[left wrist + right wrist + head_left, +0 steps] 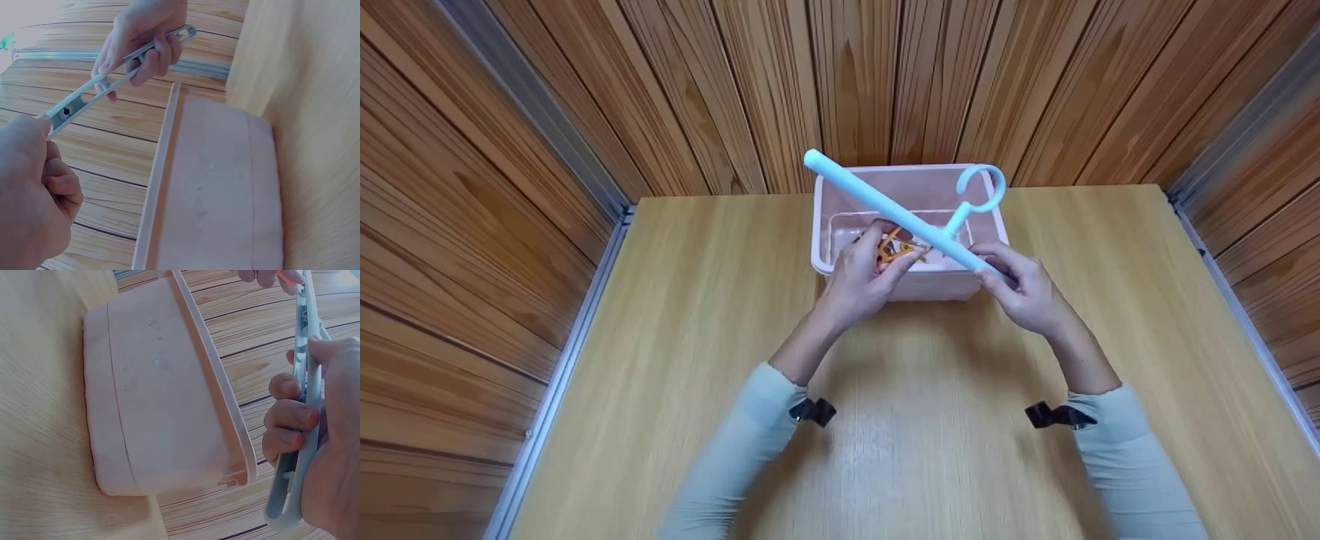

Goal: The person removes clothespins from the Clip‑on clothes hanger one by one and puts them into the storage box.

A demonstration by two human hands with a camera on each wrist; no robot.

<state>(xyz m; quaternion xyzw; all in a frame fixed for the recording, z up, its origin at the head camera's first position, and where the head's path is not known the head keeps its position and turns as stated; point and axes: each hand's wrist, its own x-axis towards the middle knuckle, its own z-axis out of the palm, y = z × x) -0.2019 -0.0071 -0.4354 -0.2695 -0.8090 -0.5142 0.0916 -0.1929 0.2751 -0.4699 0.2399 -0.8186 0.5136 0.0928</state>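
Note:
A light blue plastic hanger [877, 199] slants above a pale pink bin [934, 286], with its curved hook pointing up and right. My right hand [1027, 292] grips the bar near its lower right end; in the right wrist view the fingers curl round the slotted hanger [311, 405]. At the bar's underside, left of the hook, my left hand [855, 277] pinches it with thumb and curled fingers, as the left wrist view suggests. Orange pieces [896, 246] show through the gap in my left hand; whether they lie in the bin or touch the fingers, I cannot tell.
The bin stands on a light wooden table [675, 337], close to the plank back wall [855, 82]. Plank side walls with metal rails [559, 352] border the table. A small black camera mount [814, 412] sits on each sleeve cuff.

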